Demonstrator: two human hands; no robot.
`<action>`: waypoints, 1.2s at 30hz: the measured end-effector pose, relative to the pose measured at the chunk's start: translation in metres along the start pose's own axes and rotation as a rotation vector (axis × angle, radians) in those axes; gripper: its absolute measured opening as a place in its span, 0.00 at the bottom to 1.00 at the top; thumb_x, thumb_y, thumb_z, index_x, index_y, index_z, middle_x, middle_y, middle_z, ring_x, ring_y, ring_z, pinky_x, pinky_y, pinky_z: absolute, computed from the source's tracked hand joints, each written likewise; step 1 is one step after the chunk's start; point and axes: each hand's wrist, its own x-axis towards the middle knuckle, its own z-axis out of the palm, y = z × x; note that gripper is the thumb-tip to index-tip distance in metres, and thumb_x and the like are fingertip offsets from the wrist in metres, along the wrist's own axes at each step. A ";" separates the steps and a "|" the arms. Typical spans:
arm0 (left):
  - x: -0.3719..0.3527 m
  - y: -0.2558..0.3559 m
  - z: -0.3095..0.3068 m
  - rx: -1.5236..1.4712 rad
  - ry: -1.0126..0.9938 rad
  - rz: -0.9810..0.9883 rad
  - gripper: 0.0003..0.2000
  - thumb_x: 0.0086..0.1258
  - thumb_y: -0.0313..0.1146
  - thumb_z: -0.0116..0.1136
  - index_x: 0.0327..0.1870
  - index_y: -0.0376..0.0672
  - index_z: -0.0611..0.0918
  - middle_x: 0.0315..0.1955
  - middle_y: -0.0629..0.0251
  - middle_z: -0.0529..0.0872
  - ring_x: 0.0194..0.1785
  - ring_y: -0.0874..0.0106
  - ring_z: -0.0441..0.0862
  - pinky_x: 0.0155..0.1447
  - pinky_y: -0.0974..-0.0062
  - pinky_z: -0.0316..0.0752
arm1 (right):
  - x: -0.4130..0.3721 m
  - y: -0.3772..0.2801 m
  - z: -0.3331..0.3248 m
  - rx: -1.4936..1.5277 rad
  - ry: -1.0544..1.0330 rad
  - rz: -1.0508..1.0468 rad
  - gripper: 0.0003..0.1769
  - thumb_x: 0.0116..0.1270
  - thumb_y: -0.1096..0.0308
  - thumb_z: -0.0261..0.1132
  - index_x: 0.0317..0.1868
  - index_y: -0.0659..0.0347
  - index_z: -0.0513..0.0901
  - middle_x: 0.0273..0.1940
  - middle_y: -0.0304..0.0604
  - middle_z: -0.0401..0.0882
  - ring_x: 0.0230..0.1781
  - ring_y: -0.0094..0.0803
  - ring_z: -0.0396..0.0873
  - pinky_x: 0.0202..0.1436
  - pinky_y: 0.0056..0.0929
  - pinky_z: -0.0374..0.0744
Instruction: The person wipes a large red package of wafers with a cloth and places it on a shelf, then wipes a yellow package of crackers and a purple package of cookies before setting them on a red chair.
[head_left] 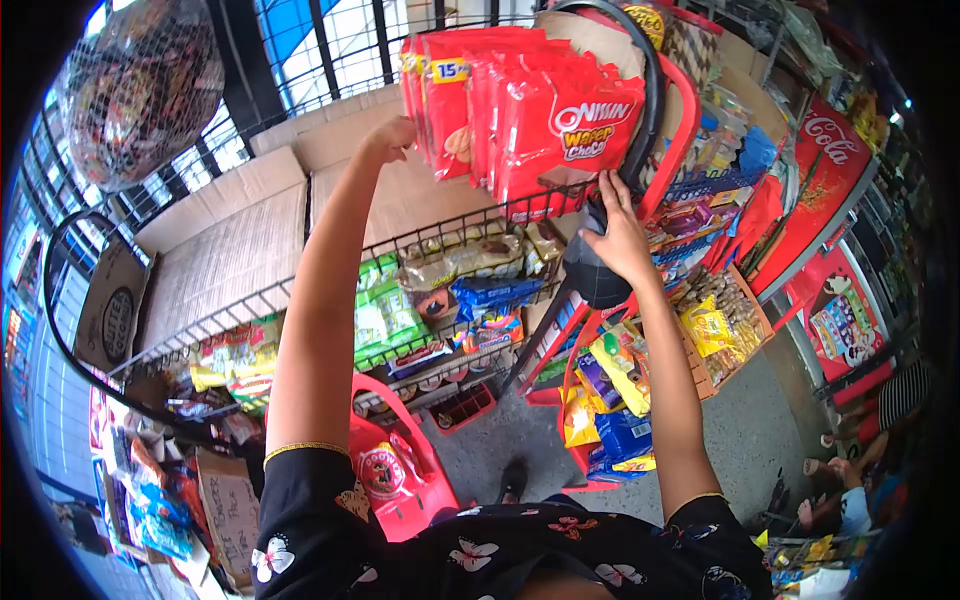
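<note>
A row of red wafer packs (570, 125) stands upright on the top shelf of a wire rack (440, 232). At the row's left end is my left hand (388, 140), its fingers curled in beside the outermost pack. What they hold, if anything, is hidden. My right hand (622, 238) lies with fingers stretched and thumb apart at the rack's front corner, below the packs' right end. Under that palm hangs a dark fabric item (596, 268), perhaps a cap. Brown cardboard (235, 235) lines the shelf to the left of the packs.
Snack packs (385, 310) fill the lower shelf. Red plastic chairs (425, 485) stand below, one bearing yellow and blue packs (615, 420). A netted bag (140, 95) hangs upper left. At right are a red cola fridge (825, 165) and a seated person's legs (850, 465).
</note>
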 end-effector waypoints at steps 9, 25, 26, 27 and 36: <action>-0.020 0.024 -0.009 -0.289 0.036 -0.247 0.12 0.63 0.28 0.53 0.48 0.41 0.78 0.42 0.63 0.80 0.43 0.61 0.82 0.41 0.58 0.80 | -0.002 0.005 0.001 -0.051 0.014 -0.052 0.53 0.51 0.67 0.71 0.74 0.54 0.50 0.75 0.43 0.48 0.57 0.55 0.73 0.51 0.47 0.79; 0.023 -0.010 -0.040 0.903 -0.008 0.156 0.19 0.65 0.36 0.53 0.56 0.40 0.76 0.53 0.54 0.80 0.54 0.58 0.79 0.57 0.58 0.73 | -0.003 0.022 0.007 0.045 0.063 -0.164 0.51 0.50 0.69 0.73 0.73 0.55 0.56 0.73 0.48 0.53 0.70 0.47 0.60 0.69 0.35 0.65; 0.010 -0.006 -0.051 1.004 0.072 0.204 0.19 0.65 0.36 0.52 0.55 0.38 0.77 0.52 0.52 0.80 0.53 0.57 0.80 0.57 0.60 0.74 | -0.003 0.027 0.006 0.068 0.125 -0.202 0.48 0.51 0.68 0.73 0.72 0.57 0.59 0.72 0.49 0.56 0.69 0.45 0.62 0.68 0.35 0.65; -0.009 0.005 -0.055 1.039 0.178 0.263 0.18 0.65 0.35 0.51 0.53 0.36 0.79 0.51 0.50 0.81 0.52 0.56 0.81 0.57 0.63 0.74 | -0.012 0.032 0.010 0.093 0.190 -0.243 0.45 0.51 0.67 0.73 0.70 0.59 0.62 0.70 0.51 0.59 0.69 0.44 0.63 0.68 0.34 0.66; -0.332 0.049 0.091 -0.071 0.347 0.383 0.09 0.68 0.21 0.50 0.44 0.35 0.82 0.42 0.62 0.85 0.43 0.75 0.82 0.48 0.78 0.75 | -0.190 -0.016 0.160 1.107 0.223 0.979 0.21 0.56 0.65 0.73 0.49 0.63 0.81 0.44 0.41 0.82 0.41 0.30 0.81 0.47 0.29 0.78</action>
